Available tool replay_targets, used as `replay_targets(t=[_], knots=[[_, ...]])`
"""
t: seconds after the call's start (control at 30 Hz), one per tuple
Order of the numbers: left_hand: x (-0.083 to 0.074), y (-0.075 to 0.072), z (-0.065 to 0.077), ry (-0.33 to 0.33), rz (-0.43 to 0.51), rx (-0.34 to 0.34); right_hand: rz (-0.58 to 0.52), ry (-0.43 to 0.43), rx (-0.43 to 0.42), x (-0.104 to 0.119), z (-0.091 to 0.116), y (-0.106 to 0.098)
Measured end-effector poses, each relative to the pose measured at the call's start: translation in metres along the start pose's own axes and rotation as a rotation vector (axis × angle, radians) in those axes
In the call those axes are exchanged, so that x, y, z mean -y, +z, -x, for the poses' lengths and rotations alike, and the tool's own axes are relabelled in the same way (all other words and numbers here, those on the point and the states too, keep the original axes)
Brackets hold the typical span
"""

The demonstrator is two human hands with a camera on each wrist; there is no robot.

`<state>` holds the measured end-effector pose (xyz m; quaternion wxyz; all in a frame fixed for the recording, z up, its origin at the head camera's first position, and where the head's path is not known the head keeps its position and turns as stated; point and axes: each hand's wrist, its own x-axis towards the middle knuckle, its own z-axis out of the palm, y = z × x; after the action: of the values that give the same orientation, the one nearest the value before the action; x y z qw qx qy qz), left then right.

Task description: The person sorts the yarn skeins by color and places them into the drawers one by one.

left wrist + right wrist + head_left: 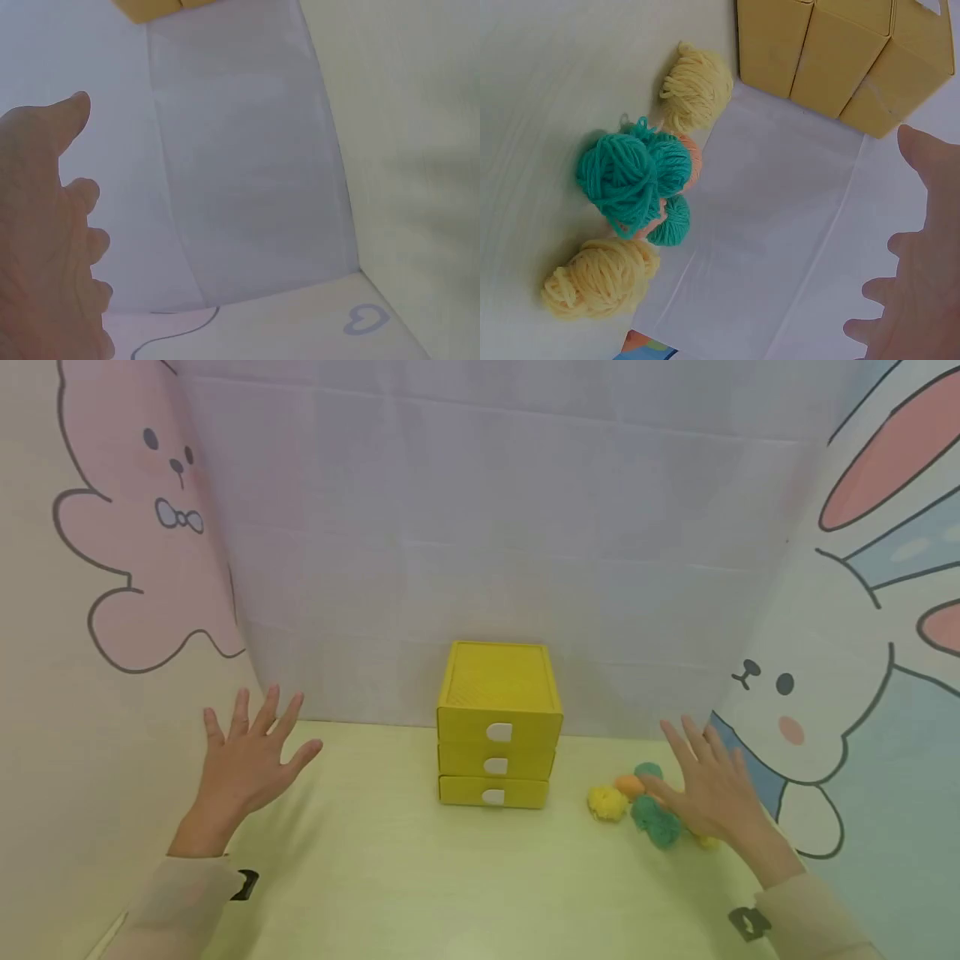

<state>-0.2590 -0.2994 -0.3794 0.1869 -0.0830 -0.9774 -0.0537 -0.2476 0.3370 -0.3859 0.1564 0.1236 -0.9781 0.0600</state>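
Head view, posture: left hand [246, 768] and right hand [714, 795] are held raised, fingers spread; nothing is gripped.
Head view, yarn balls [662, 828]: clustered on the table [420, 893] near the right hand, beside the yellow three-drawer cabinet [500, 693].
Left wrist view, left hand: extended before the white backdrop [247, 165], unloaded.
Right wrist view, strands [604, 277]: could be pulled loose; any ball grasped should be cupped whole, not plucked.

A creased, pale backdrop [517, 510] stands behind the table [450, 893]; the left panel [45, 760] carries a pink figure [161, 577], possibly a bear; the right panel [900, 877] carries a white rabbit [832, 668].
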Motion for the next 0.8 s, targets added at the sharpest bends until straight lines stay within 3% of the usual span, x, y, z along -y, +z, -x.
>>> replay_targets(t=[0.37,0.8], knots=[[-0.011,0.006,-0.006,0.014,0.041,0.027,-0.127,0.024,0.049,0.001,-0.005,0.003],[-0.031,0.023,-0.015,0.022,0.166,0.126,-0.434,0.054,0.134,0.007,-0.010,0.003]])
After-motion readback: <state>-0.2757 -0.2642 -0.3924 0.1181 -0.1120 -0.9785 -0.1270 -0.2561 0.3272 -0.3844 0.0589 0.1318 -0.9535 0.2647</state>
